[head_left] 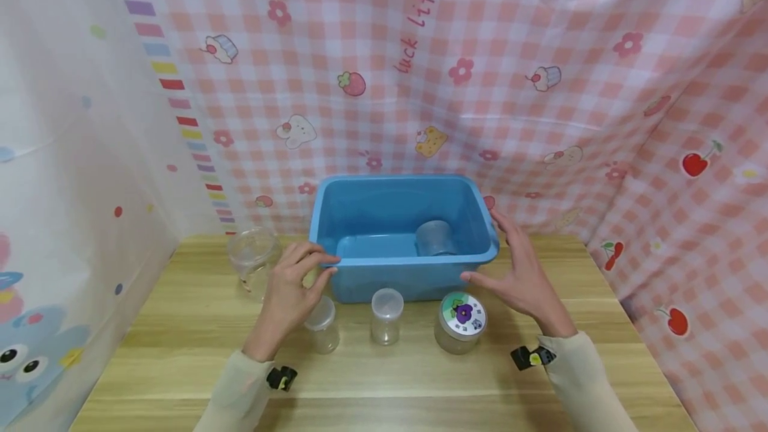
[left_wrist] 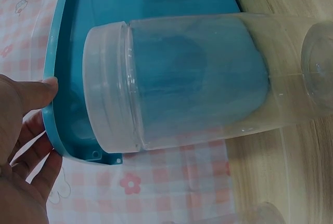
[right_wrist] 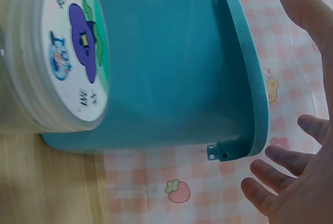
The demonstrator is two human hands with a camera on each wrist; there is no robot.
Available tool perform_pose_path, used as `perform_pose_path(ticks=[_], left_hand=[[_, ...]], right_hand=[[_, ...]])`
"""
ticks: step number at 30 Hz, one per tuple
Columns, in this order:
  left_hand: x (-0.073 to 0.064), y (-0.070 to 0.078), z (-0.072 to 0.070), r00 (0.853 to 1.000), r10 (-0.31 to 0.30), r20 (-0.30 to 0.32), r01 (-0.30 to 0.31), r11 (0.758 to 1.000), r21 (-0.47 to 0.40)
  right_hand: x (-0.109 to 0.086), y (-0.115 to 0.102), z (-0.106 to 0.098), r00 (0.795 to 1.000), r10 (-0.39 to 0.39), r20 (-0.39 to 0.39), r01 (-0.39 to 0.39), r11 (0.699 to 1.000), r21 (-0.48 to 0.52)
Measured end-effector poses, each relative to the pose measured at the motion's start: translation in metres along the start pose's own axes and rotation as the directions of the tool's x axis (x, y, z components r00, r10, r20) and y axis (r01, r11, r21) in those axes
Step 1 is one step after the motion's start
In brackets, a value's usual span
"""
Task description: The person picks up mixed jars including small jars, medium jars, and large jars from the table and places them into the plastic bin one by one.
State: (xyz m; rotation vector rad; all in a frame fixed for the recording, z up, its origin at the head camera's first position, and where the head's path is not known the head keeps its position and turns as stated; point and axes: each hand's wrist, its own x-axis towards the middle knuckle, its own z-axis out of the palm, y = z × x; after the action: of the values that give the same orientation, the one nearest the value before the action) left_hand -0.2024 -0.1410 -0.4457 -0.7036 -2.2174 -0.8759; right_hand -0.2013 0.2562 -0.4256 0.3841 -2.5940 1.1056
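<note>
A blue plastic bin [head_left: 390, 282] stands on the wooden table, with a clear container [head_left: 436, 239] lying inside it toward the right. My left hand [head_left: 294, 285] holds the bin's front left corner; in the left wrist view its thumb [left_wrist: 44, 91] is on the rim and the other fingers are round the corner. Near the right end of the bin, my right hand [head_left: 519, 279] is spread, and the right wrist view shows its fingers apart from the rim. In front stand two small clear jars, a left jar [head_left: 324, 325] and a middle jar [head_left: 387, 317], plus a wider flower-lidded jar [head_left: 461, 322].
A larger clear jar [head_left: 252, 259] stands left of the bin, partly behind my left hand. Checked cloth [head_left: 384, 125] hangs behind the table [head_left: 408, 385] and along its right side; a pale patterned cloth [head_left: 120, 152] hangs at the left.
</note>
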Motion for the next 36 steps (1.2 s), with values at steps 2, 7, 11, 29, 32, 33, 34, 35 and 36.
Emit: perform_pose_path(ticks=[2,7,11,29,32,33,34,35,36], left_hand=[[0.001,0.000,0.001,1.000,0.000,0.006,0.000,1.000,-0.001],[0.001,0.001,0.000,1.000,0.004,-0.001,-0.004,1.000,-0.006],[0.002,0.002,0.001,1.000,0.000,-0.002,0.000,1.000,0.002],[0.001,0.002,0.005,0.997,0.050,-0.059,-0.050,0.999,-0.005],[0.000,0.002,0.005,0.997,0.045,-0.063,-0.045,0.999,-0.001],[0.000,0.002,0.005,0.997,0.043,-0.063,-0.043,0.999,0.001],[-0.001,0.002,0.005,0.997,0.045,-0.063,-0.045,0.999,0.007],[-0.001,0.001,0.005,0.997,0.044,-0.061,-0.044,0.999,0.009],[-0.001,0.001,0.005,0.997,0.044,-0.060,-0.044,0.999,0.011]], right_hand=[[-0.005,0.002,0.001,1.000,0.014,-0.013,-0.014,1.000,0.006],[-0.014,0.009,0.007,0.999,0.021,-0.027,-0.019,0.998,0.065],[-0.022,0.015,0.012,0.999,0.037,-0.033,-0.033,0.993,0.114],[-0.050,0.032,0.035,0.985,0.170,0.020,-0.170,0.967,0.190],[-0.054,0.033,0.040,0.978,0.202,0.048,-0.207,0.959,0.194],[-0.055,0.034,0.042,0.976,0.212,0.058,-0.219,0.955,0.198],[-0.056,0.035,0.044,0.975,0.212,0.061,-0.220,0.954,0.202],[-0.058,0.035,0.046,0.975,0.215,0.065,-0.223,0.954,0.202],[-0.060,0.036,0.048,0.974,0.217,0.070,-0.227,0.953,0.202]])
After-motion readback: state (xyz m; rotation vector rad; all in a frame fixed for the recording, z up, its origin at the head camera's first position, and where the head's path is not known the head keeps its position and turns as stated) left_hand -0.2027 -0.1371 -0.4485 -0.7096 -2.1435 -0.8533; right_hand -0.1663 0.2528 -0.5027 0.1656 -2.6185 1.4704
